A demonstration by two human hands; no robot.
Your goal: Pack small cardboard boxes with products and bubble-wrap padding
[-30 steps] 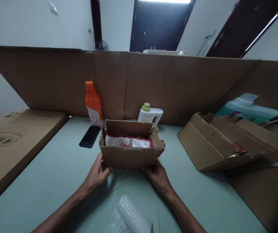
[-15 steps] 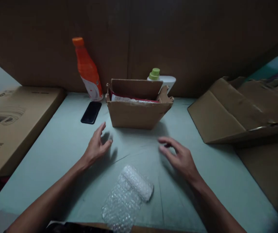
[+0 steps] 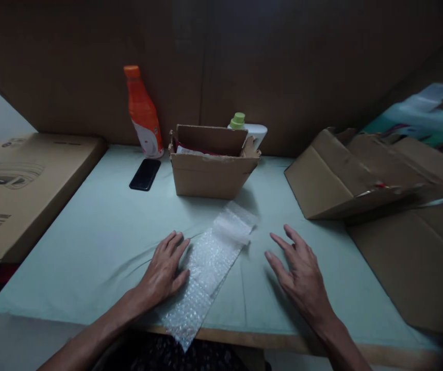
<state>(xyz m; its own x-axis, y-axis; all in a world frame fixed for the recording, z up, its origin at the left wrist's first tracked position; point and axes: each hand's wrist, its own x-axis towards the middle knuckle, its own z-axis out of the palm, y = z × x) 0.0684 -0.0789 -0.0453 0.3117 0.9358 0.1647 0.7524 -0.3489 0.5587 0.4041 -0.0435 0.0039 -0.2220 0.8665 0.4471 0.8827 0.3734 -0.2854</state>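
Observation:
A strip of bubble wrap (image 3: pixel 206 273) lies slantwise over the light green cloth, its near end hanging past the table's front edge. Its far end is curled over near the cardboard box. My left hand (image 3: pixel 167 268) rests flat at the left side of the wrap, fingers stretched and thumb on or beside its edge. To the right of the wrap, my right hand (image 3: pixel 296 273) hovers with fingers spread and nothing in them. Just behind stands the small open cardboard box (image 3: pixel 209 175), with something red and white showing inside.
An orange bottle (image 3: pixel 144 113) and a black phone (image 3: pixel 145 174) are at the back left. A white bottle with a green cap (image 3: pixel 239 121) stands behind the box. A large flat carton (image 3: pixel 43 190) lies left; open cardboard boxes (image 3: pixel 322 178) and a teal container (image 3: pixel 418 121) are right.
The bubble wrap has gone from partly rolled near the front edge to stretched out towards the box. My left hand has come down beside it; my right hand has opened wider.

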